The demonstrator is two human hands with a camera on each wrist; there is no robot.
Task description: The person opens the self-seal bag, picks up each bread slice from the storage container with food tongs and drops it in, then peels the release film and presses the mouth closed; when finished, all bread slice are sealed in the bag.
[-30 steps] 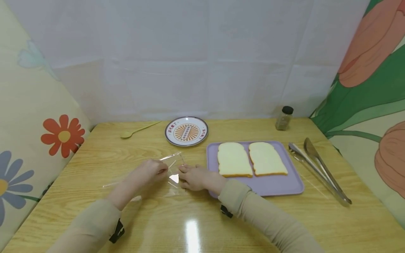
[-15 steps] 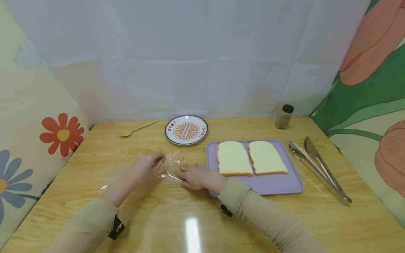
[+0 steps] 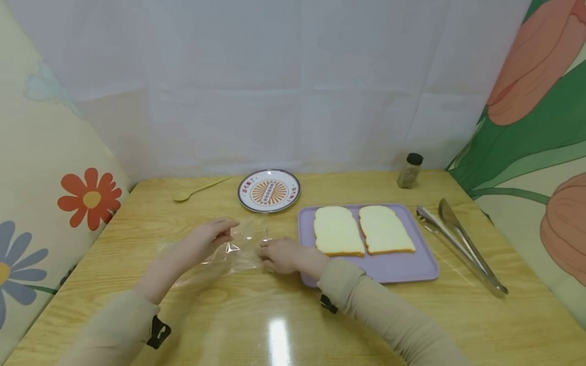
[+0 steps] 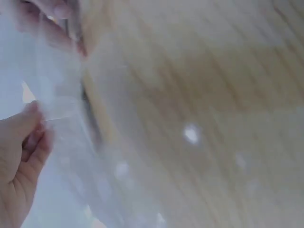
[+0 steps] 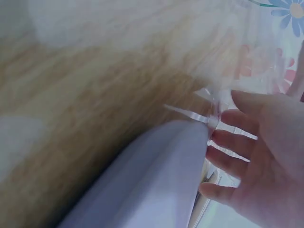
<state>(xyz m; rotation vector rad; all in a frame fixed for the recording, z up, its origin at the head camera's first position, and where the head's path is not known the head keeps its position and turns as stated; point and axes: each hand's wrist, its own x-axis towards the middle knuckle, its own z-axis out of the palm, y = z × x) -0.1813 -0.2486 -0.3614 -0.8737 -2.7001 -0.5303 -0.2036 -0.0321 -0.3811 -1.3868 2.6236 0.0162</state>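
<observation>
A clear plastic bag (image 3: 244, 251), thin and crinkled, spreads over the wooden table between both hands. My left hand (image 3: 203, 241) pinches its film between thumb and fingers, and the left wrist view shows the film (image 4: 61, 114) stretching from that grip. At the bag's right end, my right hand (image 3: 284, 255) touches the plastic with its fingertips. The right wrist view shows that hand's fingers (image 5: 232, 142) spread and only slightly bent against the glossy edge. The bag's exact outline is hard to make out. Beside the right hand lies a purple tray (image 3: 384, 272).
Two bread slices (image 3: 339, 231) lie side by side on the tray. Behind the bag is a patterned plate (image 3: 269, 190), with a yellow spoon (image 3: 201, 189) to its left. Metal tongs (image 3: 460, 249) lie right of the tray; a black-lidded jar (image 3: 409, 171) stands at the back.
My left hand has drawn back leftward and slightly upward, and the film between the hands has spread out and changed its folds. The right hand has stayed almost in place.
</observation>
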